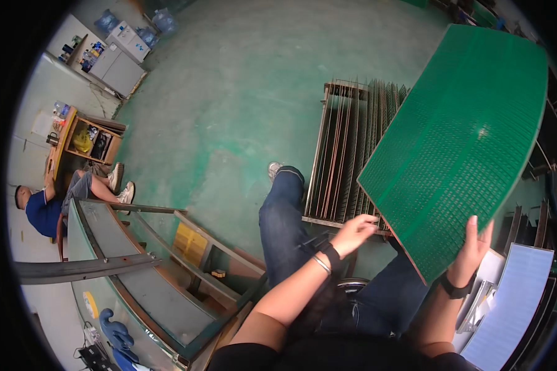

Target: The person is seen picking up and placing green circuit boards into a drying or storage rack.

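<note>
A large, thin green circuit board panel [458, 136], patterned with a fine grid, is held up at a tilt on the right. My right hand [470, 250] grips its lower right edge, with the thumb on the near face and the other fingers partly hidden by the panel. My left hand [353, 236] is beside the panel's lower left edge, its fingers loosely apart and the fingertips close to that edge; whether they touch it I cannot tell. Under and left of the panel stands a slotted rack [316, 167] with many thin upright wires, partly covered by the panel.
On the left is a metal-framed table [179, 312] with grey panels and a blue glove [114, 331]. Beyond it a person in blue [43, 213] sits at a desk. A pale blue-white sheet [510, 309] lies at lower right. Cabinets [117, 68] and water bottles [164, 21] stand far left.
</note>
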`<state>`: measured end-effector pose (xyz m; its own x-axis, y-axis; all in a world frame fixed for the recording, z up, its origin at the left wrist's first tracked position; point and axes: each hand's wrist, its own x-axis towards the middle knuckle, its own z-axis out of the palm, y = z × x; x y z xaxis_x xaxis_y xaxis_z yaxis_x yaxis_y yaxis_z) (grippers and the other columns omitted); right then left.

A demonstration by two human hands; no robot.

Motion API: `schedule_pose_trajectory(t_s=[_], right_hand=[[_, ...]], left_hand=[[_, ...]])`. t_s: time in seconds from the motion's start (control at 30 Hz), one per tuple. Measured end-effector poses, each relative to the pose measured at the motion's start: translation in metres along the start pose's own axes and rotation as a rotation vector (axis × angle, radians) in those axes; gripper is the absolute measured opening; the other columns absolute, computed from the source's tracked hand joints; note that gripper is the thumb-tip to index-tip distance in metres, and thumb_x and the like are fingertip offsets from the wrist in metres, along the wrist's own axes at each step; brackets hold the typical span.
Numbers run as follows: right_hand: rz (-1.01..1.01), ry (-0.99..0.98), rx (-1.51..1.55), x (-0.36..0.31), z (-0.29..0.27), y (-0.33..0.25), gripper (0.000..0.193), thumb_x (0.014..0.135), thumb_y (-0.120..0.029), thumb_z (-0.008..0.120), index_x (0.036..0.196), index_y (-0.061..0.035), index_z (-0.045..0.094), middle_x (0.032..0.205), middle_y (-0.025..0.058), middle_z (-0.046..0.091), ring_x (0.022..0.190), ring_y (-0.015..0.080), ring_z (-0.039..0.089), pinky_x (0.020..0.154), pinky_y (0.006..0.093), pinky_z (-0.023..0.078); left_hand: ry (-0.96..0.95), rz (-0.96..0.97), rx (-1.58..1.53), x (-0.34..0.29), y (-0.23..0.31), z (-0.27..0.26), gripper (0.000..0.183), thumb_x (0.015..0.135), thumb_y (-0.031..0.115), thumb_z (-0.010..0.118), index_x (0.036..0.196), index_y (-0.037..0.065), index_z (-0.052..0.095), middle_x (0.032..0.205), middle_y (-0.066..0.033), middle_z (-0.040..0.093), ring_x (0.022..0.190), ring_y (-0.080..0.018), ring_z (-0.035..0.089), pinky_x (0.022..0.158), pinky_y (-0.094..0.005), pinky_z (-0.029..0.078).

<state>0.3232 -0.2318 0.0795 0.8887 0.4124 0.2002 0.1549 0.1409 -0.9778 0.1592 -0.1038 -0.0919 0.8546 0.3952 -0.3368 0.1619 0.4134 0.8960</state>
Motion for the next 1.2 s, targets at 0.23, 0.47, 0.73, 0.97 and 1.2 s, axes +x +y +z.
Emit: schedule_pose_trajectory(t_s=[0.23, 0.47, 0.73, 0.97, 1.2], right_hand=[[0.083, -0.172, -0.142, -0.008, 0.041, 0.06, 0.036, 0.091, -0.003, 0.05, 0.125, 0.0068, 0.044, 0.115, 0.0099, 0.056, 0.1, 0.0117, 0.052, 0.088, 0.0247, 0.041], [0.087, -0.165, -0.271, -0.025, 0.094, 0.144, 0.043, 0.089, 0.002, 0.046, 0.131, 0.0076, 0.038, 0.128, 0.0187, 0.05, 0.117, 0.0191, 0.048, 0.1, 0.0283, 0.034], [0.134, -0.195, -0.207, -0.003, 0.108, 0.165, 0.048, 0.087, 0.008, 0.041, 0.134, 0.0049, 0.035, 0.132, 0.0183, 0.046, 0.121, 0.021, 0.045, 0.102, 0.0295, 0.032], [0.086, -0.305, -0.46, 0.021, 0.146, 0.208, 0.052, 0.084, 0.01, 0.043, 0.135, 0.004, 0.034, 0.134, 0.0214, 0.043, 0.125, 0.0259, 0.043, 0.103, 0.0305, 0.033], [0.272, -0.449, -0.5, -0.005, 0.134, 0.245, 0.045, 0.087, 0.008, 0.039, 0.131, -0.0023, 0.042, 0.124, 0.0243, 0.051, 0.115, 0.0295, 0.052, 0.094, 0.0337, 0.044]], left_hand=[[0.396, 0.048, 0.656, 0.023, -0.041, -0.068, 0.018, 0.085, 0.005, 0.054, 0.101, 0.005, 0.062, 0.091, -0.012, 0.067, 0.084, -0.0207, 0.065, 0.076, -0.0308, 0.05], [0.688, 0.344, 0.919, 0.083, -0.049, -0.08, 0.015, 0.076, 0.002, 0.058, 0.086, 0.01, 0.065, 0.09, -0.0086, 0.062, 0.091, -0.0296, 0.057, 0.081, -0.0366, 0.046], [0.561, 0.141, 1.198, 0.122, -0.047, -0.069, 0.058, 0.075, 0.02, 0.066, 0.126, 0.004, 0.044, 0.146, -0.0176, 0.02, 0.135, -0.0397, 0.015, 0.105, -0.0584, 0.016], [0.476, -0.007, 1.346, 0.11, -0.032, -0.066, 0.034, 0.074, 0.022, 0.069, 0.102, 0.003, 0.062, 0.15, -0.0143, 0.008, 0.138, -0.0357, 0.009, 0.108, -0.0554, 0.014], [0.593, 0.167, 1.27, 0.121, -0.057, -0.069, 0.014, 0.079, 0.01, 0.054, 0.087, 0.003, 0.064, 0.15, -0.0125, 0.015, 0.138, -0.034, 0.013, 0.109, -0.0537, 0.012]])
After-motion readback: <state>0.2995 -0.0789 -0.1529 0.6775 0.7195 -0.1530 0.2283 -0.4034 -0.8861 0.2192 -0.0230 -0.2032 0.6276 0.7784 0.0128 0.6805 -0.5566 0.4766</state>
